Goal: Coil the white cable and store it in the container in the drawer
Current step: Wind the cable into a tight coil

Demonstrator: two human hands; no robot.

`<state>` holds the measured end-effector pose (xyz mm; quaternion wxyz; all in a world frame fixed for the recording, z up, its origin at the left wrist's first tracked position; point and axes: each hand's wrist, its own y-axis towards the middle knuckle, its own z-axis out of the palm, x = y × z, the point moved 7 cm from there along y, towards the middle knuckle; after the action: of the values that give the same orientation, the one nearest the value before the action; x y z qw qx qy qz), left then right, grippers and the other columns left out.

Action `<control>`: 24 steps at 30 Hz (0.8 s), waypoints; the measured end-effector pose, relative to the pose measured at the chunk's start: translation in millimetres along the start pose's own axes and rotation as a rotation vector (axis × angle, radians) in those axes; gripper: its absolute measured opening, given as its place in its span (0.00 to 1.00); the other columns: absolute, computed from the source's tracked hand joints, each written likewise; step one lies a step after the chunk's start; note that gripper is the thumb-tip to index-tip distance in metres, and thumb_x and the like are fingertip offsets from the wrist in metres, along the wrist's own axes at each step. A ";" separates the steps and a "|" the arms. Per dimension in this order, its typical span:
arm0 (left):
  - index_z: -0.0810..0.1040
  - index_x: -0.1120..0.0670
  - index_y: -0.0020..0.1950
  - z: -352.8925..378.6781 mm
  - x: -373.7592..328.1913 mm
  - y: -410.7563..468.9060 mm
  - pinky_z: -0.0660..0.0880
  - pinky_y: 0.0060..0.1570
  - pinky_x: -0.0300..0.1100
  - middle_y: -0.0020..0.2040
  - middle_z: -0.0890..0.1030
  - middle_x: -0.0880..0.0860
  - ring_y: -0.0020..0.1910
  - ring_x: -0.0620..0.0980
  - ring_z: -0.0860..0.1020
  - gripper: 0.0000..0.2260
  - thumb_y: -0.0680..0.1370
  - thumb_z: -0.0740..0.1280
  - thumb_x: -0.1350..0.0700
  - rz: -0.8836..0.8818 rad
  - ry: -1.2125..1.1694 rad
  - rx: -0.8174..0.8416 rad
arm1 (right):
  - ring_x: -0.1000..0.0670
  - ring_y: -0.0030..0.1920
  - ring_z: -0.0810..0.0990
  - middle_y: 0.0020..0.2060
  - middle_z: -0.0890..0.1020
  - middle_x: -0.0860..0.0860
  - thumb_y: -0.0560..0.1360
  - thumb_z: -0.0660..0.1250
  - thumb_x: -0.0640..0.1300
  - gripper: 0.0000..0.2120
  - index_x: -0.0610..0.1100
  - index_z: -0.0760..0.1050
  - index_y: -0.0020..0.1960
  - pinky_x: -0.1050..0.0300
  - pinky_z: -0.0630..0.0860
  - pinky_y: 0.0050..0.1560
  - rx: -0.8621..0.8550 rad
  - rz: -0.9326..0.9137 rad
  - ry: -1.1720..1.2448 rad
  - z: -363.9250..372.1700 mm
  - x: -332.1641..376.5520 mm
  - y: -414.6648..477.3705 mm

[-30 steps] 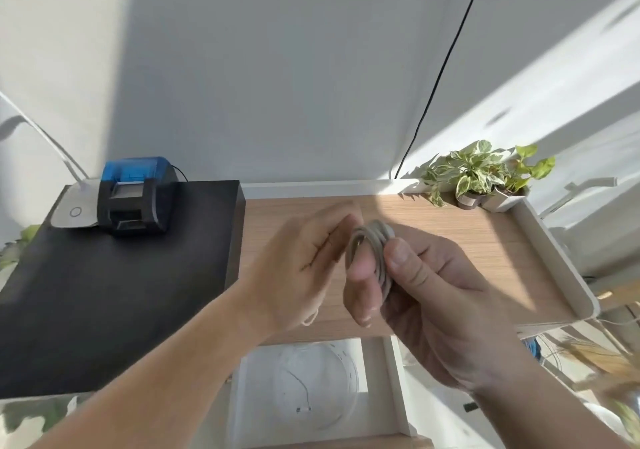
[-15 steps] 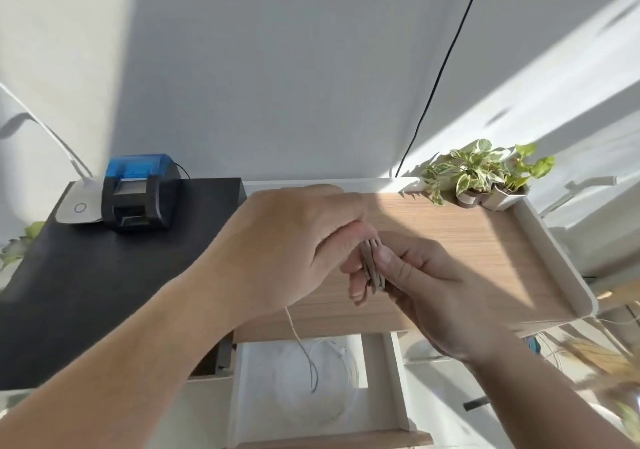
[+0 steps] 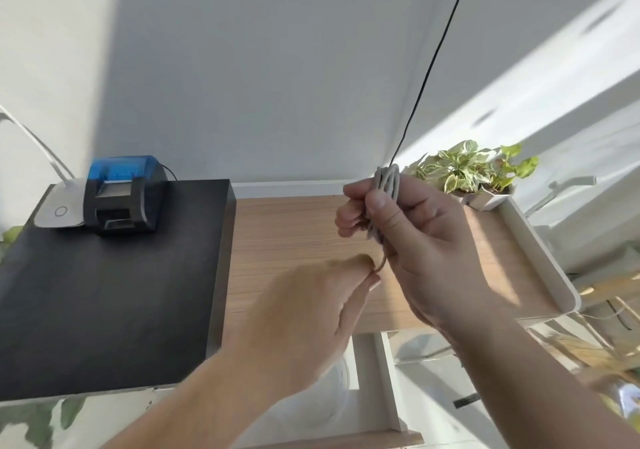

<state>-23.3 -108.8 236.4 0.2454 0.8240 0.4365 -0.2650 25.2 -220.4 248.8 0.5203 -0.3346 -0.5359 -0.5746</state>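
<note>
- Change: compared with half a second earlier, the left hand [image 3: 311,313] had dropped from above the bundle to its 7 o'clock side, and the right hand [image 3: 412,240] had lifted the bundle higher, toward the 12 o'clock edge of the wooden desk top [image 3: 287,237].
- The white cable [image 3: 384,202] was a flattened bundle of several loops, upright in the right hand, thumb closed across its front and the other fingers curled behind it.
- The left thumb and forefinger were pinched on a short free tail leaving the bundle's lower end; the rest of that hand was blurred by motion.
- Meaning, as a judgement: the long dangling run seen earlier over the drawer was no longer visible, so coiling appeared nearly finished, with only the tail to wrap or tuck before storing.
- The open drawer [image 3: 388,379] lay at 6 o'clock from the bundle, well apart from it; a round whitish container [image 3: 341,376] showed inside, mostly hidden by the left forearm. The cable was not yet in it.
- Count: two hands; one white cable; one drawer; one container.
- Count, others: one black cord [image 3: 433,67] running up the wall at 12 o'clock; one blue-and-black printer [image 3: 121,195] at 9 o'clock on one black surface [image 3: 104,292]; potted plants [image 3: 474,168] at 2 o'clock, apparently two pots.
</note>
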 end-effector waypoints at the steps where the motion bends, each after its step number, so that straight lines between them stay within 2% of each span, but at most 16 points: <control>1: 0.63 0.42 0.37 -14.1 -4.0 1.0 0.66 0.27 0.35 0.28 0.69 0.46 0.27 0.43 0.72 0.14 0.83 0.52 0.44 0.012 0.106 -0.014 | 0.47 0.41 0.83 0.38 0.85 0.48 0.79 0.65 0.40 0.08 0.39 0.82 0.52 0.52 0.78 0.47 -0.009 -0.005 -0.112 -3.5 -7.8 -1.0; 2: 0.62 0.40 0.36 -29.2 -8.6 2.1 0.63 0.27 0.33 0.28 0.69 0.43 0.28 0.40 0.71 0.14 0.82 0.53 0.44 0.035 0.185 -0.037 | 0.50 0.40 0.83 0.38 0.85 0.50 0.80 0.64 0.40 0.08 0.41 0.82 0.50 0.56 0.78 0.47 0.007 0.013 -0.184 -5.9 -15.3 -3.3; 4: 0.65 0.41 0.37 -51.7 -11.5 6.5 0.65 0.29 0.33 0.31 0.70 0.41 0.29 0.40 0.70 0.13 0.82 0.55 0.44 0.085 0.276 -0.059 | 0.53 0.39 0.80 0.36 0.82 0.50 0.81 0.60 0.40 0.12 0.36 0.80 0.47 0.62 0.75 0.45 0.133 0.100 -0.187 -2.1 -26.5 -12.5; 6: 0.74 0.45 0.40 -61.9 -6.7 13.3 0.73 0.35 0.39 0.35 0.74 0.44 0.34 0.44 0.75 0.14 0.82 0.57 0.44 0.137 0.276 -0.059 | 0.47 0.40 0.79 0.36 0.81 0.40 0.82 0.58 0.42 0.18 0.30 0.78 0.46 0.60 0.73 0.45 0.254 0.187 -0.110 5.4 -31.3 -26.6; 7: 0.77 0.46 0.41 -63.5 -0.8 16.7 0.75 0.38 0.43 0.37 0.77 0.45 0.36 0.45 0.77 0.14 0.81 0.59 0.44 0.138 0.204 -0.035 | 0.44 0.40 0.78 0.37 0.80 0.36 0.81 0.58 0.44 0.19 0.30 0.79 0.47 0.57 0.74 0.45 0.286 0.230 -0.051 9.2 -31.8 -33.7; 9: 0.78 0.49 0.41 -61.7 12.2 21.9 0.77 0.43 0.44 0.37 0.79 0.45 0.40 0.47 0.80 0.11 0.80 0.65 0.46 0.118 -0.030 0.034 | 0.44 0.38 0.78 0.35 0.81 0.37 0.79 0.62 0.47 0.19 0.31 0.80 0.47 0.57 0.75 0.43 0.316 0.312 0.059 15.3 -31.6 -45.5; 11: 0.76 0.50 0.40 -55.6 22.2 23.5 0.73 0.45 0.34 0.35 0.78 0.42 0.38 0.42 0.79 0.10 0.79 0.66 0.50 0.124 -0.270 0.037 | 0.45 0.36 0.77 0.35 0.81 0.40 0.78 0.67 0.48 0.18 0.31 0.81 0.48 0.57 0.75 0.41 0.361 0.370 0.187 23.4 -27.0 -52.9; 13: 0.74 0.51 0.40 -43.3 30.7 20.9 0.70 0.43 0.31 0.33 0.74 0.43 0.35 0.39 0.74 0.13 0.81 0.60 0.47 0.097 -0.367 -0.029 | 0.44 0.35 0.76 0.34 0.80 0.41 0.78 0.68 0.46 0.16 0.31 0.80 0.49 0.55 0.74 0.39 0.395 0.362 0.332 31.1 -14.6 -53.4; 15: 0.73 0.54 0.42 -19.8 41.4 12.5 0.74 0.42 0.42 0.33 0.72 0.51 0.33 0.48 0.73 0.18 0.83 0.54 0.43 0.000 -0.375 -0.056 | 0.44 0.35 0.76 0.34 0.80 0.41 0.79 0.67 0.44 0.14 0.31 0.80 0.49 0.54 0.73 0.39 0.384 0.287 0.443 36.2 2.9 -46.4; 17: 0.71 0.44 0.42 10.9 42.6 -2.0 0.75 0.42 0.55 0.33 0.71 0.53 0.34 0.56 0.72 0.15 0.84 0.52 0.44 -0.071 -0.362 0.018 | 0.43 0.35 0.75 0.35 0.79 0.40 0.79 0.65 0.42 0.13 0.32 0.80 0.51 0.53 0.72 0.40 0.318 0.174 0.474 36.0 19.8 -33.6; 19: 0.68 0.44 0.41 31.7 31.0 -14.9 0.74 0.39 0.56 0.32 0.70 0.49 0.32 0.54 0.72 0.15 0.83 0.50 0.42 -0.086 -0.217 0.103 | 0.43 0.36 0.76 0.35 0.79 0.41 0.80 0.61 0.42 0.13 0.33 0.79 0.52 0.53 0.73 0.41 0.176 0.090 0.353 22.7 22.9 -16.4; 21: 0.65 0.47 0.42 28.9 18.4 -20.4 0.76 0.38 0.54 0.31 0.73 0.50 0.30 0.52 0.74 0.14 0.84 0.49 0.43 -0.075 -0.081 0.110 | 0.46 0.38 0.77 0.36 0.80 0.44 0.80 0.59 0.42 0.13 0.35 0.78 0.52 0.56 0.74 0.43 0.049 0.029 0.097 3.4 13.0 -1.9; 24: 0.63 0.44 0.43 -10.5 8.5 -11.1 0.75 0.33 0.47 0.32 0.75 0.51 0.29 0.49 0.74 0.12 0.83 0.51 0.44 -0.050 0.097 0.011 | 0.51 0.39 0.78 0.37 0.80 0.48 0.82 0.58 0.40 0.12 0.36 0.78 0.52 0.60 0.74 0.45 0.088 0.036 -0.284 -1.3 -12.7 -2.4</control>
<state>-26.3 -91.6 236.6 0.2127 0.8262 0.4668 -0.2330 26.1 -218.9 236.0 0.4635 -0.3990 -0.6228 -0.4880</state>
